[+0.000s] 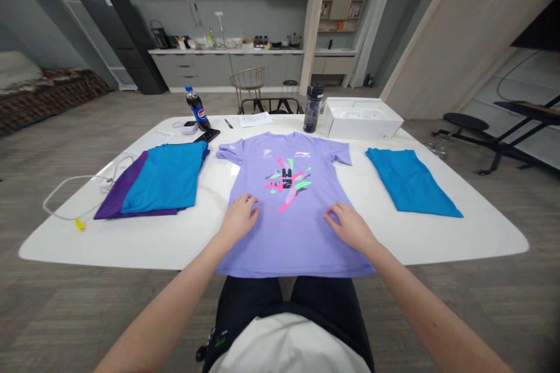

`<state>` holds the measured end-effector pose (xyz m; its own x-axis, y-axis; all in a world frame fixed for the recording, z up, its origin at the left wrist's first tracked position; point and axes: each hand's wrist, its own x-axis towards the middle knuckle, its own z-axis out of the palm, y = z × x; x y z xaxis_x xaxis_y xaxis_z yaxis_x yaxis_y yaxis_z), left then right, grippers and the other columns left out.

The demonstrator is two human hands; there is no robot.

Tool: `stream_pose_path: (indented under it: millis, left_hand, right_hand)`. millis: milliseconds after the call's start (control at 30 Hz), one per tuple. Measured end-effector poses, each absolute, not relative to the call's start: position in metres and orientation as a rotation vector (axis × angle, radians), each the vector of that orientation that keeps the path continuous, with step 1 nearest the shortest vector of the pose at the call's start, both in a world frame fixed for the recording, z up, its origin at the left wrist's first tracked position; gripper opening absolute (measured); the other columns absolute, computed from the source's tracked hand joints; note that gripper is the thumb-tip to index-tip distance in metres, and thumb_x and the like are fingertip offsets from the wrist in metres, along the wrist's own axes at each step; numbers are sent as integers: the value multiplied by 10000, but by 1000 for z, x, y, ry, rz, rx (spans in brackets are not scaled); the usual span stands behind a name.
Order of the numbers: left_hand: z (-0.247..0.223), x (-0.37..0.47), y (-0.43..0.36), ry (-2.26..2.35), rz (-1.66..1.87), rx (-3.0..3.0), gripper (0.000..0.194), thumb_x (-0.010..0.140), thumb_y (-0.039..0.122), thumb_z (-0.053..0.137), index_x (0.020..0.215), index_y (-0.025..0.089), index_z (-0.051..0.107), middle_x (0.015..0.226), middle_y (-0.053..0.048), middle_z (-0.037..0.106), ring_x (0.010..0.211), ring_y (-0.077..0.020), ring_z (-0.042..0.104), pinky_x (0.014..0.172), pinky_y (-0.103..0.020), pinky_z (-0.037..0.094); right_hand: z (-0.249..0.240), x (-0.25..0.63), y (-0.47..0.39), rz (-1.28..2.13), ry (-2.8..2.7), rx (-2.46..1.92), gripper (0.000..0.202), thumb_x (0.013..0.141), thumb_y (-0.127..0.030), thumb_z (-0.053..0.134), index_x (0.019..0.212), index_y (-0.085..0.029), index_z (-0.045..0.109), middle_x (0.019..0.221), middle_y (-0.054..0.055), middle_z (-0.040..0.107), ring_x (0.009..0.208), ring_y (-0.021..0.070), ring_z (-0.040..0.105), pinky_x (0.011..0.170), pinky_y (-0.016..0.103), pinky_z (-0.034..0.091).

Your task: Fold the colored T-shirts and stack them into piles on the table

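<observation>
A lavender T-shirt (284, 233) lies spread flat, front up, on the white table, its hem at the near edge and its collar away from me. A bright pink, green and black print (287, 180) covers its chest. At the shirt's left side rests my left hand (240, 218), fingers loosely bent and apart, holding nothing. My right hand (349, 226) is over the right side of the shirt, thumb and fingers apart, also without anything in it. Whether either palm presses on the cloth I cannot tell.
Folded blue (168, 180) and purple cloth (122, 192) lie left; another folded blue cloth (413, 183) lies right. Along the far side stand a cola bottle (198, 109), a dark drinking bottle (312, 109) and a white box (363, 119). A white cable (65, 180) crosses the left edge.
</observation>
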<state>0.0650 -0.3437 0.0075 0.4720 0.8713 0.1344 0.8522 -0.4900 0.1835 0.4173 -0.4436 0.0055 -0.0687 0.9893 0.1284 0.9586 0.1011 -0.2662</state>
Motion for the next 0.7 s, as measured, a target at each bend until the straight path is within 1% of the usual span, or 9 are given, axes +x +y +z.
stream_pose_path:
  millis: [133,267,333,400,467,533,600,667,700]
  left_hand:
    - [3,81,-273,1533,376,2611,309,965,224,485,1245,197,613,1305,-129,597,1182,-255,608,1043,-404,478]
    - [-5,100,-202,1430,374,2682,412,966,195,467,1370,182,549,1485,-152,509,1353,-258,509,1137,-418,403]
    - [-9,101,-176,1476,342,2689,471,977,247,483,1443,182,491,1575,-160,424,1440,-280,420,1168,-436,357]
    - [-14,92,-163,1641,293,2636,543,990,372,493,1496,184,437,1608,-184,374,1448,-326,405,1144,-472,363]
    - [-18,78,-161,1874,257,2531,635,988,512,463,1517,163,415,1538,-237,445,1368,-389,479,1084,-531,382]
    - [-20,65,-167,2063,231,2442,686,982,596,410,1455,104,486,1354,-281,577,1252,-438,546,1033,-583,377]
    - [-18,58,-168,2148,226,2441,676,983,614,382,1309,60,593,1195,-285,633,1190,-460,558,1012,-597,365]
    - [-13,59,-160,2135,262,2518,608,990,580,398,1215,65,630,1194,-277,626,1185,-445,549,1016,-568,368]
    - [-10,62,-151,2085,282,2578,561,996,546,413,1221,78,624,1236,-267,614,1198,-424,545,1026,-540,371]
  right_hand:
    - [-2,406,-363,224,-2123,-1834,292,1010,-392,493,1143,-197,664,1268,127,653,1184,259,604,1047,379,453]
    - [-15,403,-288,233,-2165,-1816,427,1033,-459,443,1348,-217,598,1567,111,468,1451,285,403,1186,462,323]
    - [-24,408,-265,224,-2127,-1918,491,1048,-487,383,1438,-231,539,1631,107,380,1501,322,322,1187,539,297]
    - [-34,416,-257,165,-2040,-2055,541,1052,-496,345,1494,-219,486,1657,132,323,1505,371,299,1162,582,306]
    - [-43,425,-260,66,-1959,-2155,588,1043,-514,351,1515,-180,458,1646,178,325,1482,406,322,1147,580,318]
    - [-48,434,-268,-13,-1937,-2183,623,1029,-546,372,1498,-148,471,1604,212,380,1440,416,377,1136,560,334]
    - [-47,441,-270,-61,-1937,-2161,623,1026,-561,368,1459,-135,507,1540,219,461,1384,403,442,1121,541,358]
    - [-41,448,-260,-85,-1935,-2113,596,1033,-546,357,1418,-130,542,1470,211,531,1335,378,490,1111,517,379]
    - [-37,451,-251,-90,-1930,-2086,577,1035,-529,358,1402,-130,555,1446,206,553,1326,365,499,1114,505,382]
